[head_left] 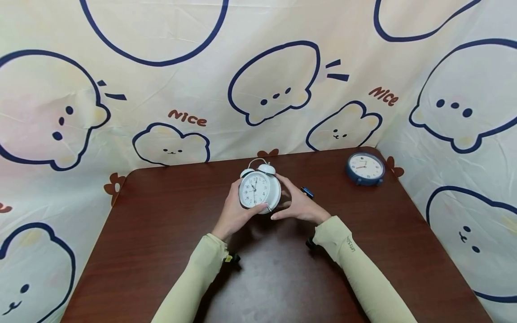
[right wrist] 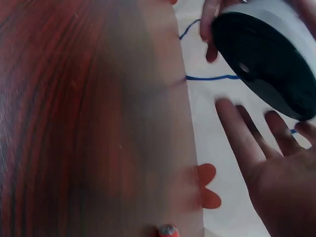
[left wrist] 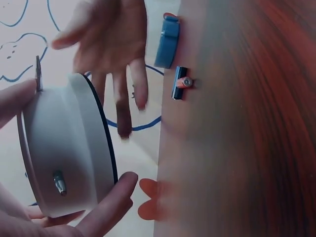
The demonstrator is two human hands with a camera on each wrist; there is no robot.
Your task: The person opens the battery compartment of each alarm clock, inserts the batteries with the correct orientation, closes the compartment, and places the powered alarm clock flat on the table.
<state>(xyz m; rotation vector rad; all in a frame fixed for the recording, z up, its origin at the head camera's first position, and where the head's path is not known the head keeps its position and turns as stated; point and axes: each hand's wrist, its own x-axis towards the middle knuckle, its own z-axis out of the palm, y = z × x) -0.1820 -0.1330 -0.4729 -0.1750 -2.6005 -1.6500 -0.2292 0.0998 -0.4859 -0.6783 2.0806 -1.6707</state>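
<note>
A white twin-bell alarm clock [head_left: 254, 189] is held up over the table, its dial facing the head camera. My left hand [head_left: 236, 209] grips it by the left side and lower rim, the thumb across the front edge. In the left wrist view, small metal feet [left wrist: 59, 183] stick out of the white casing [left wrist: 74, 143]. My right hand [head_left: 300, 204] is beside the clock's right side with fingers spread, holding nothing. From the right wrist, its fingers [right wrist: 240, 131] extend close to the clock's black back [right wrist: 261, 64].
A blue round clock [head_left: 365, 169] stands at the table's back right corner. Batteries [head_left: 307, 192] lie just beyond my right hand; one has an orange end [left wrist: 183, 82]. A cartoon-printed cloth [head_left: 258, 80] hangs along the back and sides of the brown table [head_left: 153, 251].
</note>
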